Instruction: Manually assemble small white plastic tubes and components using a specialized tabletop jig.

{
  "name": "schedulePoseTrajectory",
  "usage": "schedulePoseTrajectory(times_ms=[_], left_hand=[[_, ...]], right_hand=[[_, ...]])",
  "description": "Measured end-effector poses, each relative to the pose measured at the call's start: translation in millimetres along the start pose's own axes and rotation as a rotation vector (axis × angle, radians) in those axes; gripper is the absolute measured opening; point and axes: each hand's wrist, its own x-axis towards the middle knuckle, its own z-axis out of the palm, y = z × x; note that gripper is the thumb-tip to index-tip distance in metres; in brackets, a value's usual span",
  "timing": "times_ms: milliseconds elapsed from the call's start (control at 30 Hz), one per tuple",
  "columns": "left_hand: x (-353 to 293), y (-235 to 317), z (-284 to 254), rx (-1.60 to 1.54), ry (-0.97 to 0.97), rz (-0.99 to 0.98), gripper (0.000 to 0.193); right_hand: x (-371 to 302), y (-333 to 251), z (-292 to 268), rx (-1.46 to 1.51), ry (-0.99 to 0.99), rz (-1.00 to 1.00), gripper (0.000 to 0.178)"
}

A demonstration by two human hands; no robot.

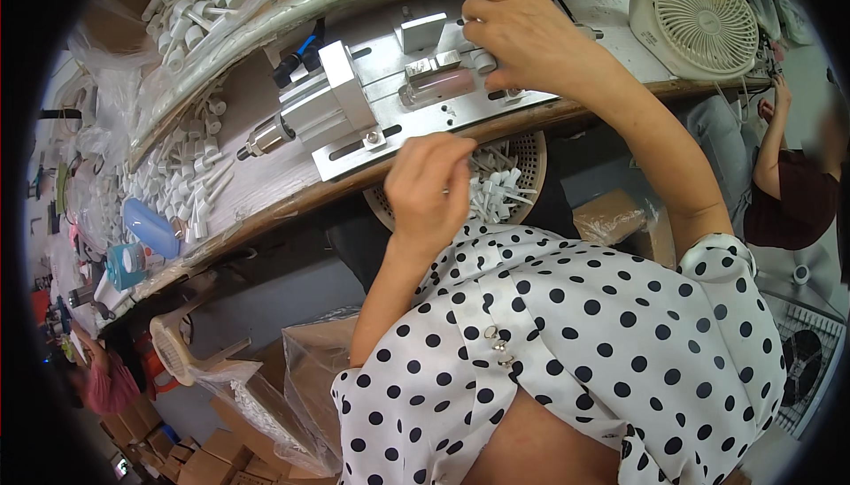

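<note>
View from above my workbench. My right hand (531, 38) lies palm-down on the metal fixture plate (390, 127), fingers spread and lightly curved, the fingertips at a small clear tube with a pinkish fill (440, 85) that rests on its side in the fixture; whether the fingers actually grip it I cannot tell, since the hand covers its right end. My left hand (429, 186) hovers in front of the bench edge, fingers curled inward with thumb and forefinger pinched together (a thin white part may be between them, but it is too small to make out). Just behind and to the right of this hand sits a round perforated basket (529, 153) holding loose white applicator pieces (498, 195). A silver pneumatic cylinder (305, 118) is mounted at the left end of the plate. Further left, heaps of white pump parts (190, 186) cover the bench, with a blue bottle (150, 227) near them. A small cream desk fan (695, 16) stands at the right end of the bench. Another person (792, 193) sits beyond it.
</note>
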Motion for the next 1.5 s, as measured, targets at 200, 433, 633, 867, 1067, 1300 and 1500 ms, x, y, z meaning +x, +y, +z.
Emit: schedulePoseTrajectory(times_ms=[200, 433, 633, 867, 1067, 1300, 1500], left_hand=[[-6, -1, 18, -0.057, -0.127, -0.003, 0.014], [-9, -2, 24, -0.124, -0.176, -0.156, 0.014], [-23, -6, 23, -0.087, -0.224, -0.156, 0.012], [-44, -9, 20, -0.107, -0.237, -0.254, 0.011], [-55, -14, 14, -0.075, -0.245, -0.286, 0.012], [-57, -15, 14, -0.055, -0.257, -0.242, 0.013], [-61, -16, 6, -0.058, -0.263, -0.332, 0.012]], right_hand=[[1, -1, 4, 0.037, -0.077, -0.008, 0.032], [-9, -5, 0, 0.143, 0.235, -0.070, 0.025], [-24, -17, 6, -0.001, 0.283, -0.061, 0.014], [-24, -26, 9, -0.081, 0.224, -0.012, 0.006], [-31, -30, -16, 0.548, 0.210, -0.083, 0.020], [-10, -39, 9, 0.309, 0.360, -0.136, 0.017], [-3, -44, 10, 0.143, 0.323, -0.153, 0.011]])
